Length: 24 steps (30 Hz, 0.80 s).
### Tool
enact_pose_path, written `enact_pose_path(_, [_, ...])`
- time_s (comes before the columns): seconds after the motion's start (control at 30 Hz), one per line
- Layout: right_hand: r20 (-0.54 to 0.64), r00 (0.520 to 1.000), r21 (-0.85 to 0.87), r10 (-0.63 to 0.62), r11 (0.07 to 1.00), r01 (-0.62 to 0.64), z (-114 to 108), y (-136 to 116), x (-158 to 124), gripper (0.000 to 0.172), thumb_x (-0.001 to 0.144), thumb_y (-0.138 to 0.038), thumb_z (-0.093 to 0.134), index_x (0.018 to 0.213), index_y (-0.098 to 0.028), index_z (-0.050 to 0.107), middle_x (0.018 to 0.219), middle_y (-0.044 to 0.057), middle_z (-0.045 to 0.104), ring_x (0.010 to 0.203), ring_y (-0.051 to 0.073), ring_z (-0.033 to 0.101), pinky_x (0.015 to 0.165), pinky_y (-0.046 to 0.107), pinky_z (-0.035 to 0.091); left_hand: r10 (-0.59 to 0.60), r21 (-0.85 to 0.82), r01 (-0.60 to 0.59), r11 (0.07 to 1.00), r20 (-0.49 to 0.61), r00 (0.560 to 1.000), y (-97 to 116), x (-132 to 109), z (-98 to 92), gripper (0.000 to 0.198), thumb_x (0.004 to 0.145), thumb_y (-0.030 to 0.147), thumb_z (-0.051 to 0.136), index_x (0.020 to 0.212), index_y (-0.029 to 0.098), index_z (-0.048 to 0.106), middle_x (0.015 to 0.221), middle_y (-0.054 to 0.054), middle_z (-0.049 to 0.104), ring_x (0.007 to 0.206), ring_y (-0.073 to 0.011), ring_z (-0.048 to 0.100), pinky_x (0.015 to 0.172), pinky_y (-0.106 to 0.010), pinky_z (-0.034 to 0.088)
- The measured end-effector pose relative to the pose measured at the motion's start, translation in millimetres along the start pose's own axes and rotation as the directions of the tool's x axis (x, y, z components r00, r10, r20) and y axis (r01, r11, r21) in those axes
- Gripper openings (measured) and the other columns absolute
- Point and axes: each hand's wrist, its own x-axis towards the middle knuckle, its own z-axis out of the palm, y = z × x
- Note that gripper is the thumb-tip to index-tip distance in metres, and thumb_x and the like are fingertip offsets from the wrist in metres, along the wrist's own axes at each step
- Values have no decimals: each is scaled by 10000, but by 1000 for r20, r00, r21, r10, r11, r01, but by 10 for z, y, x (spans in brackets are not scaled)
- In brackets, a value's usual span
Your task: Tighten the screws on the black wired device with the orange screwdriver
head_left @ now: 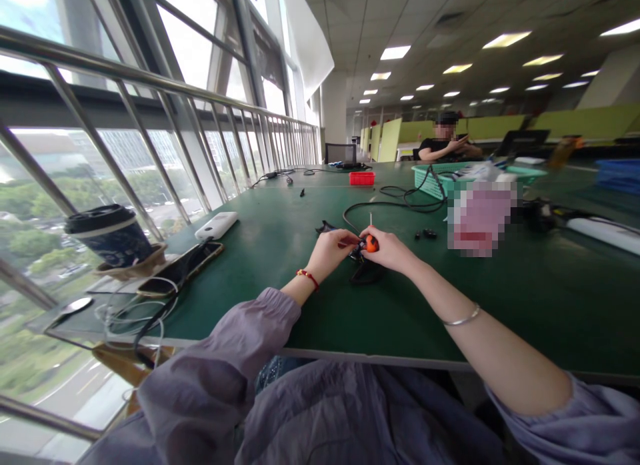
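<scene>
My left hand (331, 247) is curled around a small black part (358, 252) on the green table (280, 218). My right hand (389, 250) grips a screwdriver with an orange handle (371, 242), its thin shaft pointing up. The two hands meet over the part. A black cable (380, 205) loops away from it across the table. Two small black pieces (426, 234) lie just to the right of my right hand.
At the left edge stand a dark paper cup (111, 235), a phone (180, 269), a white power bank (217, 224) and white cords (125, 312). Farther back are a red box (362, 178), a green basket (440, 178) and a seated person (445, 145). A railing (150, 78) runs along the windows.
</scene>
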Motion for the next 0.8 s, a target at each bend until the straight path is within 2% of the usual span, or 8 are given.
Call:
enact_pose_path(0.2, [-3, 1000, -8, -12, 1000, 12, 6, 15, 12, 340, 691, -301, 600, 1025, -239, 580, 870, 36, 667, 796, 193, 614, 669, 262, 442, 112, 162, -119, 980, 55, 992, -20, 6, -5, 195, 743, 32, 577, 835, 155, 698, 823, -23, 705, 767, -125, 655, 746, -224, 525])
enact_pose_path(0.37, [1, 1000, 1, -12, 1000, 12, -6, -4, 5, 325, 689, -280, 611, 1011, -245, 580, 869, 26, 669, 794, 185, 615, 670, 255, 441, 163, 360, -208, 910, 152, 975, 18, -15, -20, 219, 803, 75, 528, 906, 187, 685, 953, -30, 680, 843, -128, 641, 731, -205, 498])
enact_pose_path(0.5, [5, 1000, 3, -10, 1000, 10, 8, 1, 13, 305, 699, -275, 602, 1002, -248, 577, 844, 22, 669, 780, 189, 618, 666, 260, 443, 154, 513, -245, 822, 214, 965, 83, -26, -14, 252, 859, 119, 480, 1029, 199, 649, 982, -41, 679, 894, -150, 632, 690, -214, 483])
enact_pose_path(0.63, [-11, 1000, 2, -18, 1000, 18, 33, 35, 27, 315, 690, -270, 617, 1003, -252, 587, 849, 20, 676, 782, 192, 620, 663, 260, 447, 134, 550, -240, 800, 226, 965, 99, -10, -19, 218, 854, 145, 513, 1000, 216, 658, 952, -30, 700, 865, -151, 640, 660, -209, 463])
enact_pose_path(0.8, [-16, 1000, 15, -15, 1000, 15, 44, 70, 38, 336, 696, -283, 621, 1029, -247, 592, 891, 28, 677, 793, 187, 619, 677, 262, 452, 65, 620, -267, 738, 329, 942, 154, 36, -165, 263, 834, 175, 549, 1028, 279, 694, 862, -14, 717, 787, -156, 651, 655, -206, 445])
